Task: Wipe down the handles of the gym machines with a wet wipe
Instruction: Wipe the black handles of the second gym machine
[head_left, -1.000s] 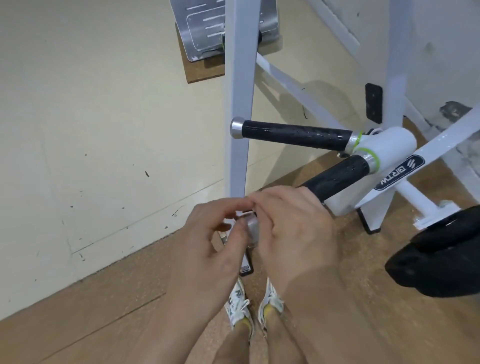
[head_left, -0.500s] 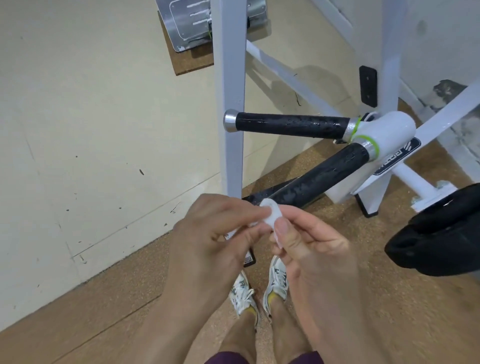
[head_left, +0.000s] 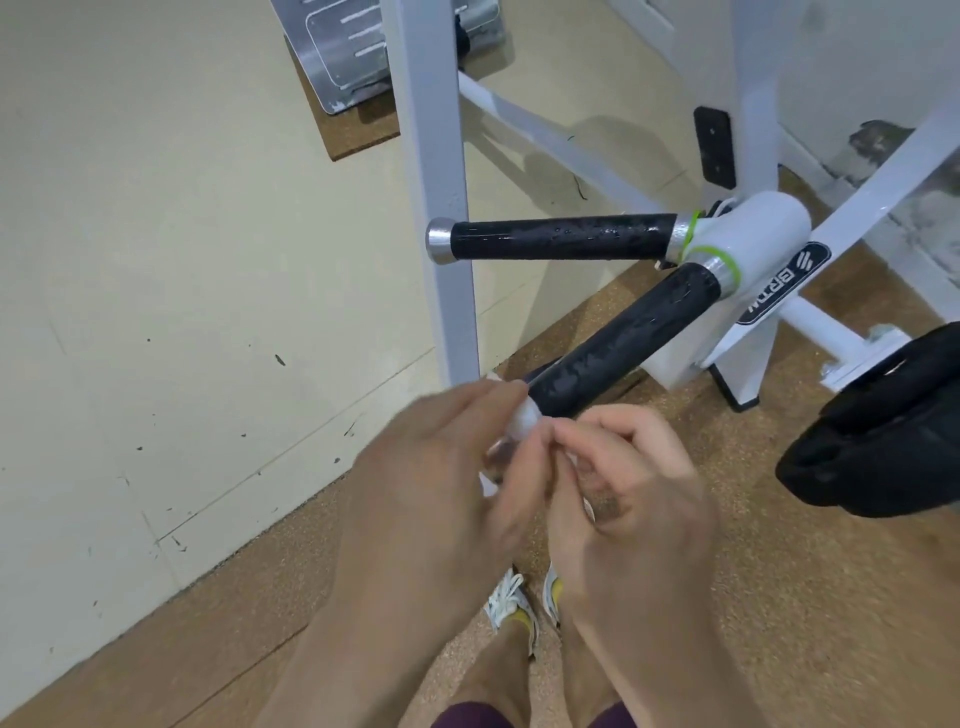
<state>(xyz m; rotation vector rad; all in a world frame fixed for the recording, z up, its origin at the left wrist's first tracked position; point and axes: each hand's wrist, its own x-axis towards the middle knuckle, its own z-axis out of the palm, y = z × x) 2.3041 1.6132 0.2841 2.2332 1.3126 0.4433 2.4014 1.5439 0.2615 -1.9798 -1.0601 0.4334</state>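
The left hand (head_left: 441, 467) and right hand (head_left: 623, 493) both pinch a crumpled white wipe (head_left: 522, 421) at the tip of the round, wet-glossy black handle (head_left: 623, 338).

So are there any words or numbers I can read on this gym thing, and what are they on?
"BRTW": on the black-edged sticker on the white arm, seen upside down beside a round striped logo; this is my best reading.
Metal plate at the top: only pale lines show, too blurred to read as words.
No other words or numbers can be read.
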